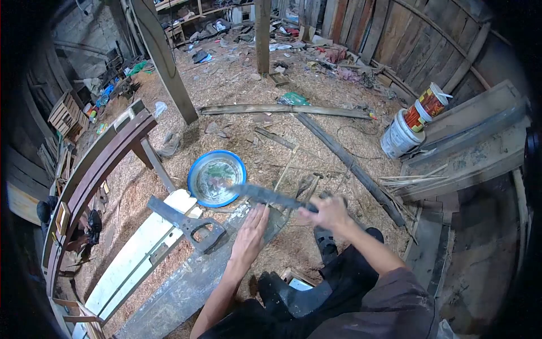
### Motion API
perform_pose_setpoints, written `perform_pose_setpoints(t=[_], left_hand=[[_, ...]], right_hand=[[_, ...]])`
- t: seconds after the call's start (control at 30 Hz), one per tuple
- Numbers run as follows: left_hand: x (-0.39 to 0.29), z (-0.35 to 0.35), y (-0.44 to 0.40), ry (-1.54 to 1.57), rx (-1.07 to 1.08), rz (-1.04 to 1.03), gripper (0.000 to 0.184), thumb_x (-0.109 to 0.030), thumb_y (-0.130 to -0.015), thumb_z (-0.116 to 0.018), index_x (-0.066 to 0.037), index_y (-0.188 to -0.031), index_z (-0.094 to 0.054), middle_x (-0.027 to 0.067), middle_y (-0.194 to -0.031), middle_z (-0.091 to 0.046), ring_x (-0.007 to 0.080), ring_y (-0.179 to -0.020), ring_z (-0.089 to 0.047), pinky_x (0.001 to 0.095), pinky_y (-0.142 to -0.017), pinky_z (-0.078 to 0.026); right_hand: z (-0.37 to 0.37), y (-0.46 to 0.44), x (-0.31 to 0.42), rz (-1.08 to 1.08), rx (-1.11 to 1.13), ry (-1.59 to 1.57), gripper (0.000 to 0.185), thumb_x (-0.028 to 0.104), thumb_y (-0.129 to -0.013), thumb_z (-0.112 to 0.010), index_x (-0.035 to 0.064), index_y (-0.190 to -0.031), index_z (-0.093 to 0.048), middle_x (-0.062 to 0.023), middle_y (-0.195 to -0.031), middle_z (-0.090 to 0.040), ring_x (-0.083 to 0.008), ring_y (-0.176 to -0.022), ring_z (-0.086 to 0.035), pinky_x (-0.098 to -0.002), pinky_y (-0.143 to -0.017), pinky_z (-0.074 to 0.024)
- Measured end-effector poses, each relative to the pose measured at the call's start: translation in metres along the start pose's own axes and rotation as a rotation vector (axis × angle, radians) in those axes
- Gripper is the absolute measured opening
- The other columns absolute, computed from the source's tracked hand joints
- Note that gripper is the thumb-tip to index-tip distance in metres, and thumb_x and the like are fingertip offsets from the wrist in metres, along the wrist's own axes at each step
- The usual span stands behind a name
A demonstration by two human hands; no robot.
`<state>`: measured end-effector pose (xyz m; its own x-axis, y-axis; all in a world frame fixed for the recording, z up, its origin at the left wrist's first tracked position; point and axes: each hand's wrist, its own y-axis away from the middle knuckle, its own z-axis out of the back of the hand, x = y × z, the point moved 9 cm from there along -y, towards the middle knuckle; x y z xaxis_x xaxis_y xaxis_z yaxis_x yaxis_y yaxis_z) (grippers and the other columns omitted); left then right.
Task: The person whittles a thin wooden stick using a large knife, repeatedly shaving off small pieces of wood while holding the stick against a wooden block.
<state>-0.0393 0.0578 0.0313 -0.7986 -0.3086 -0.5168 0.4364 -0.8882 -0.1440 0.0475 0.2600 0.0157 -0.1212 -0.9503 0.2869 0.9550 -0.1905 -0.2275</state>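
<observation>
Right hand (332,214) gripping blurred blade (270,196), left hand (249,238) flat on plank (176,294), handsaw (182,221), basin (196,176) close by

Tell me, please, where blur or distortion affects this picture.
Head view: the long dark tool is smeared, apparently by motion, and the right hand looks slightly soft; head view: the handsaw is crisper; head view: corners fall to black around a rounded, fisheye-like image.

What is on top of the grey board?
The left hand is over the far end of the grey board, and a saw handle overlaps its edge. Whatever lies directly beneath the hand is covered and cannot be seen.
</observation>
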Motion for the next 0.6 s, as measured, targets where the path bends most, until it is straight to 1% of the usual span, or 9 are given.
perform_pose_setpoints(t=[0.1,0.2,0.23,0.27,0.33,0.37,0.4,0.5,0.6], left_hand=[[-0.001,0.003,0.000,-0.008,-0.055,-0.033,0.077,0.013,-0.075,-0.052,0.005,-0.151,-0.039,0.0271,-0.154,-0.045,0.0389,-0.149,-0.037,0.0459,-0.127,-0.028],[0.004,-0.001,-0.002,-0.014,-0.072,-0.030,0.075,0.012,-0.076,-0.051,0.005,-0.150,-0.041,0.0273,-0.153,-0.046,0.0386,-0.149,-0.039,0.0455,-0.127,-0.029],[0.003,-0.003,0.000,0.006,-0.061,-0.013,0.074,0.012,-0.077,-0.051,0.005,-0.150,-0.042,0.0271,-0.154,-0.046,0.0383,-0.149,-0.039,0.0454,-0.127,-0.029],[0.001,-0.004,0.004,0.011,-0.048,-0.013,0.074,0.012,-0.077,-0.051,0.005,-0.150,-0.042,0.0271,-0.154,-0.046,0.0383,-0.149,-0.039,0.0454,-0.127,-0.029],[0.002,0.001,-0.001,0.003,-0.057,-0.004,0.074,0.013,-0.077,-0.050,0.005,-0.150,-0.042,0.0264,-0.154,-0.047,0.0378,-0.148,-0.039,0.0449,-0.127,-0.030],[0.003,0.001,-0.001,0.008,-0.051,0.004,0.073,0.012,-0.077,-0.051,0.005,-0.149,-0.043,0.0256,-0.153,-0.048,0.0373,-0.148,-0.040,0.0446,-0.127,-0.030],[0.005,0.002,-0.002,0.004,-0.046,0.005,0.073,0.012,-0.077,-0.051,0.005,-0.149,-0.043,0.0256,-0.153,-0.048,0.0373,-0.148,-0.040,0.0446,-0.127,-0.030],[0.001,0.005,0.001,0.031,-0.079,-0.027,0.072,0.012,-0.077,-0.051,0.006,-0.148,-0.044,0.0263,-0.152,-0.048,0.0373,-0.147,-0.042,0.0446,-0.126,-0.032],[0.002,0.005,-0.003,0.015,-0.090,-0.035,0.072,0.012,-0.076,-0.052,0.006,-0.147,-0.045,0.0267,-0.151,-0.050,0.0381,-0.145,-0.044,0.0447,-0.125,-0.033]], right_hand=[[0.012,-0.024,-0.063,-0.302,-0.139,-0.057,0.072,0.071,-0.102,-0.039,0.0096,-0.071,-0.059,0.0083,-0.051,-0.032,-0.0094,-0.039,-0.028,-0.0322,-0.034,-0.0313],[0.015,-0.023,-0.057,-0.387,-0.086,-0.030,0.074,0.072,-0.101,-0.040,0.0058,-0.080,-0.065,0.0025,-0.051,-0.044,-0.0136,-0.039,-0.041,-0.0362,-0.037,-0.0389],[0.010,-0.022,-0.052,-0.277,-0.226,0.009,0.076,0.074,-0.099,-0.041,0.0045,-0.094,-0.073,-0.0057,-0.051,-0.054,-0.0215,-0.045,-0.057,-0.0419,-0.043,-0.0471],[-0.003,-0.001,-0.056,-0.289,-0.219,0.007,0.076,0.074,-0.099,-0.041,0.0045,-0.094,-0.073,-0.0057,-0.051,-0.054,-0.0215,-0.045,-0.057,-0.0419,-0.043,-0.0471],[-0.008,-0.003,-0.023,-0.196,0.112,0.061,0.076,0.075,-0.097,-0.043,0.0056,-0.098,-0.075,-0.0112,-0.051,-0.058,-0.0287,-0.052,-0.066,-0.0465,-0.050,-0.0518],[0.005,0.000,-0.006,-0.040,-0.113,0.153,0.073,0.074,-0.098,-0.042,0.0078,-0.090,-0.073,-0.0085,-0.047,-0.053,-0.0248,-0.045,-0.060,-0.0433,-0.046,-0.0495],[0.003,-0.005,-0.012,-0.042,-0.114,0.148,0.073,0.074,-0.098,-0.042,0.0078,-0.090,-0.073,-0.0085,-0.047,-0.053,-0.0248,-0.045,-0.060,-0.0433,-0.046,-0.0495],[0.004,-0.029,-0.070,-0.353,-0.089,0.002,0.071,0.067,-0.103,-0.039,0.0054,-0.091,-0.073,-0.0019,-0.044,-0.045,-0.0167,-0.038,-0.046,-0.0378,-0.040,-0.0429],[0.004,-0.032,-0.065,-0.399,-0.095,-0.036,0.072,0.065,-0.104,-0.038,0.0042,-0.090,-0.073,-0.0002,-0.044,-0.045,-0.0161,-0.038,-0.047,-0.0388,-0.039,-0.0433]])
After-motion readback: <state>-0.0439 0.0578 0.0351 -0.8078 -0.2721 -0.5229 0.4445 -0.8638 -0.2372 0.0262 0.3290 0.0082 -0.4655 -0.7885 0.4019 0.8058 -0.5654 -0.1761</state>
